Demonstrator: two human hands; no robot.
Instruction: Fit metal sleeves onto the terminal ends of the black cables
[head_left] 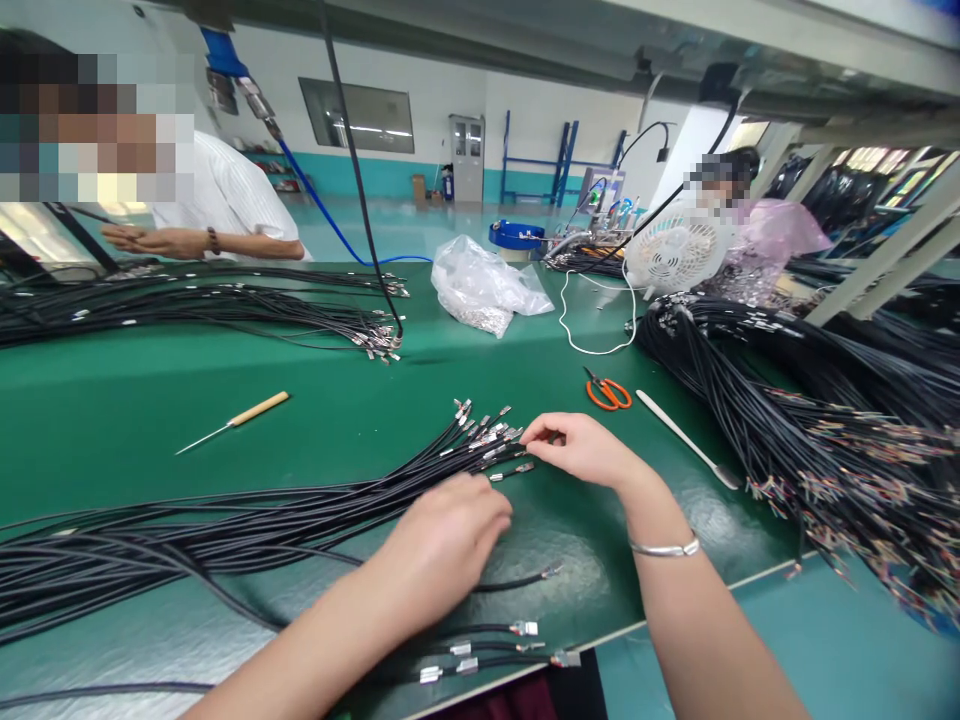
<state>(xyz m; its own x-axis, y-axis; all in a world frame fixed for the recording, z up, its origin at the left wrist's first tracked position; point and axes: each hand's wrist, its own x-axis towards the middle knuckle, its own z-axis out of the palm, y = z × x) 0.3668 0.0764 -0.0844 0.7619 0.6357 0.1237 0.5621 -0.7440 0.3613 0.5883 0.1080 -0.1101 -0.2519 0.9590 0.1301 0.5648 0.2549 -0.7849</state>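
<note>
A bundle of black cables (pixel 300 510) with metal connectors on their ends runs from the left across the green table. My right hand (pixel 585 448) pinches thumb and fingers together at the tip of the bundle, on the end of a cable (pixel 517 440). My left hand (pixel 454 530) lies over the near side of the bundle, its fingers curled under; what they hold, if anything, is hidden. Below it, several separate cable ends (pixel 525 629) with metal connectors lie near the table's front edge.
A wooden-handled awl (pixel 259 408) lies left; orange-handled scissors (pixel 609 394) and a white stick-like tool (pixel 686 437) lie right. Large cable piles (pixel 750 400) fill the right side. Behind are a clear plastic bag (pixel 487 285), a white fan (pixel 679 250), another cable bundle (pixel 225 305) and two people.
</note>
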